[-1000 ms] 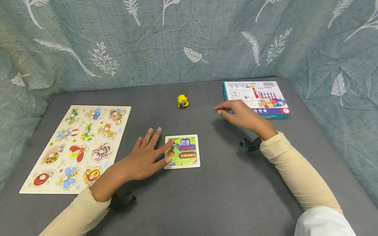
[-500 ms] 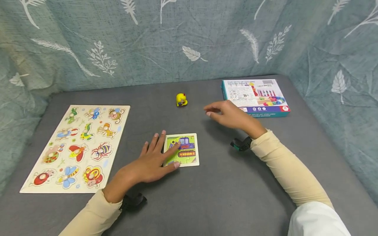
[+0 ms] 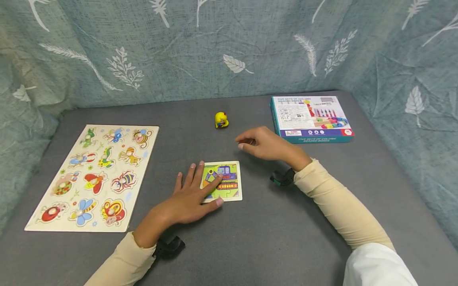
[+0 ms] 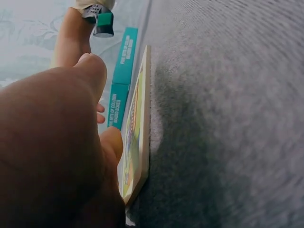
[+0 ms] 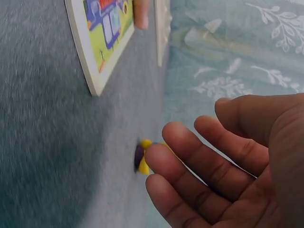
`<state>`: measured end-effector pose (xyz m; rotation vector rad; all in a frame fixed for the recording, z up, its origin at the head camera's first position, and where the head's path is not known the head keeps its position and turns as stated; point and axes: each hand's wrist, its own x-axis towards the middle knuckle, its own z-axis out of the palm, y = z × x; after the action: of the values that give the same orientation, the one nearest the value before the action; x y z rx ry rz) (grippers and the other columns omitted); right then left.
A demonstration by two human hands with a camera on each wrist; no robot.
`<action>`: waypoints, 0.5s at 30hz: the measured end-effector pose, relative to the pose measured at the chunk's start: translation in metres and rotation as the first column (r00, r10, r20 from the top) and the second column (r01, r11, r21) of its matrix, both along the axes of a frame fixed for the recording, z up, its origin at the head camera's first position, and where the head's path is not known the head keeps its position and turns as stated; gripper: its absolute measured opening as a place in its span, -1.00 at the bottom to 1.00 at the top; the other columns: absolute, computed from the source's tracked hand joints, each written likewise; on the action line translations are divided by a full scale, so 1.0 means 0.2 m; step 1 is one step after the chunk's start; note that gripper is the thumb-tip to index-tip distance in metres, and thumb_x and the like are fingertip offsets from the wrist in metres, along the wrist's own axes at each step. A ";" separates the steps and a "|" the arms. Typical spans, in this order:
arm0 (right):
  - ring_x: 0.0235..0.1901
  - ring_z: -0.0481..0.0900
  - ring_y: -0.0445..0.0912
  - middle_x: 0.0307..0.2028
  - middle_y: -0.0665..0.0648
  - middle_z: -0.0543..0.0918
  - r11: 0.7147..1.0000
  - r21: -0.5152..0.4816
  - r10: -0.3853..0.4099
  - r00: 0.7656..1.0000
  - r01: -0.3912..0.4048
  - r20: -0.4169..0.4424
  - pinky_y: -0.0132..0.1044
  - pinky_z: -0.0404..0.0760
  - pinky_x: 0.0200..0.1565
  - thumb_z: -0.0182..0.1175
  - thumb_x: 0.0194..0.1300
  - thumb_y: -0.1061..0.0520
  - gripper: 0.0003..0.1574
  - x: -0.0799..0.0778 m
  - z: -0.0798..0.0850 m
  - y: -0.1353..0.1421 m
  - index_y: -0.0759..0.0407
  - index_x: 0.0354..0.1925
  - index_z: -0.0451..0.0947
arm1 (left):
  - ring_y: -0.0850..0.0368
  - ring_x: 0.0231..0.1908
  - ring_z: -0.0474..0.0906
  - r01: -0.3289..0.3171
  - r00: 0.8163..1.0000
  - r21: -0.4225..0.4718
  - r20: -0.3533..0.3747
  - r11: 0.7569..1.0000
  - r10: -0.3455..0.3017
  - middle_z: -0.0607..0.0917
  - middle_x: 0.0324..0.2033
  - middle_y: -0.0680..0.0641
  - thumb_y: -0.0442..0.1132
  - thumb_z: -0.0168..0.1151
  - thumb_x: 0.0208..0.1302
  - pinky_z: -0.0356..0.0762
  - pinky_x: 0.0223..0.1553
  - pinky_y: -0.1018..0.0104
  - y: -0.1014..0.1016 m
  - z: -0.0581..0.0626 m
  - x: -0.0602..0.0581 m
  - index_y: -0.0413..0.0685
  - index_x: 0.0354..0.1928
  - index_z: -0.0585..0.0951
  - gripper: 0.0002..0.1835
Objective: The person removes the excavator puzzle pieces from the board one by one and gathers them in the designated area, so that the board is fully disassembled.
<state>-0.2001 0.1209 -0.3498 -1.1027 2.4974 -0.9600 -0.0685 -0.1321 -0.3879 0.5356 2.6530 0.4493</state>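
Note:
A small square jigsaw puzzle (image 3: 231, 183) with a purple digger picture lies flat near the middle of the table. My left hand (image 3: 187, 198) spreads its fingers over the puzzle's left part, the index finger and thumb overlapping the picture. In the left wrist view the thumb side of that hand hides part of the puzzle (image 4: 145, 137). My right hand (image 3: 268, 145) hovers to the upper right of the puzzle, its fingers loosely bent with nothing between them, as the right wrist view confirms. Beyond it stands a small yellow toy figure (image 3: 221, 120), partly behind the fingertips in the right wrist view.
At the left lies a large wooden peg puzzle board (image 3: 134, 198) with several insect and animal pieces. A boxed bead set (image 3: 315, 119) rests at the back right. Behind the grey table (image 3: 257, 246) hangs a leaf-patterned curtain (image 3: 193, 59).
My left hand has slid to the right, further over the digger puzzle. My right hand has moved left, away from the box and toward the puzzle.

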 end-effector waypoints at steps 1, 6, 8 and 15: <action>-0.08 0.62 -0.08 0.00 0.19 0.67 1.000 -0.005 0.010 1.000 -0.010 0.001 -0.16 0.55 -0.04 0.13 0.44 0.15 -0.63 0.00 -0.01 -0.01 0.30 0.12 0.59 | -0.20 0.44 -0.56 0.000 1.000 -0.005 -0.001 1.000 0.000 -0.40 0.49 -0.24 0.46 -0.19 0.32 -0.53 0.29 -0.30 0.00 0.00 0.00 0.27 0.53 0.07 -0.16; -0.09 0.61 -0.12 0.02 0.16 0.66 0.999 -0.020 0.046 0.999 -0.046 0.021 -0.22 0.56 -0.05 0.13 0.43 0.14 -0.63 0.02 -0.03 -0.05 0.27 0.12 0.59 | -0.20 0.44 -0.58 -0.005 1.000 -0.015 -0.007 1.000 0.005 -0.41 0.49 -0.24 0.46 -0.21 0.32 -0.54 0.28 -0.31 0.00 -0.01 0.00 0.26 0.53 0.08 -0.17; -0.09 0.61 -0.13 0.02 0.15 0.66 0.999 -0.024 0.047 0.998 -0.047 0.030 -0.22 0.56 -0.05 0.13 0.43 0.14 -0.63 0.02 -0.04 -0.06 0.26 0.12 0.60 | -0.19 0.44 -0.59 -0.008 1.000 -0.012 -0.003 1.000 0.008 -0.43 0.48 -0.24 0.45 -0.20 0.33 -0.54 0.28 -0.30 0.01 -0.01 0.01 0.27 0.52 0.09 -0.18; -0.15 0.62 -0.17 0.01 0.12 0.67 0.998 -0.016 0.056 0.997 -0.055 0.054 -0.24 0.57 -0.11 0.12 0.44 0.13 -0.64 0.03 -0.07 -0.09 0.22 0.11 0.61 | -0.19 0.43 -0.61 -0.004 1.000 -0.005 -0.007 1.000 0.004 -0.45 0.47 -0.26 0.46 -0.08 0.27 -0.54 0.28 -0.31 0.00 -0.02 0.01 0.27 0.53 0.09 -0.13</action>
<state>-0.1940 0.1035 -0.3642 -1.1284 2.4070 -0.9814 -0.0667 -0.1311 -0.3909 0.5313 2.6621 0.4422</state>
